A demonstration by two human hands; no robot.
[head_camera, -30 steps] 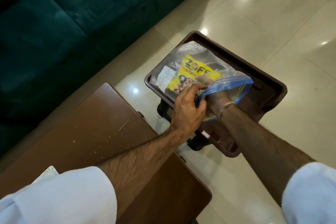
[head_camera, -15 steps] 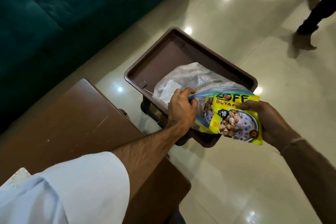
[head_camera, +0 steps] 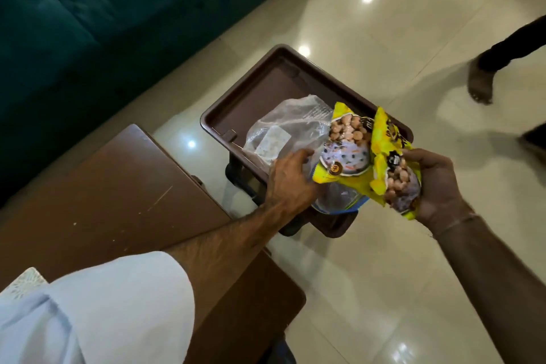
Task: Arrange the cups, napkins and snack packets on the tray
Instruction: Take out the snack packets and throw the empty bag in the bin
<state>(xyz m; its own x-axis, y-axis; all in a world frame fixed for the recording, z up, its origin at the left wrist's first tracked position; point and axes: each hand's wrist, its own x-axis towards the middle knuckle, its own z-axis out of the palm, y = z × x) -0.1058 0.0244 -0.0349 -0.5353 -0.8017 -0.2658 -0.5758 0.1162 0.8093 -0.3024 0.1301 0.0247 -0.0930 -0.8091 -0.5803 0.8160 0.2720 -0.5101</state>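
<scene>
Two yellow snack packets (head_camera: 347,151) show, one further right (head_camera: 393,168). One clear zip bag (head_camera: 291,127) lies in one brown tray (head_camera: 298,68). One brown wooden table (head_camera: 118,186), one teal sofa (head_camera: 88,9). Two hands: left hand (head_camera: 291,179), right hand (head_camera: 437,186). One bystander's bare foot (head_camera: 481,81).

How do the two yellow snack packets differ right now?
The right packet is gripped in the right hand, while the left packet hangs between both hands beside the left hand and the clear bag. The left one shows a wide face; the right one is turned more edge-on. Both are yellow, picture round snacks, and are above the brown tray.
</scene>
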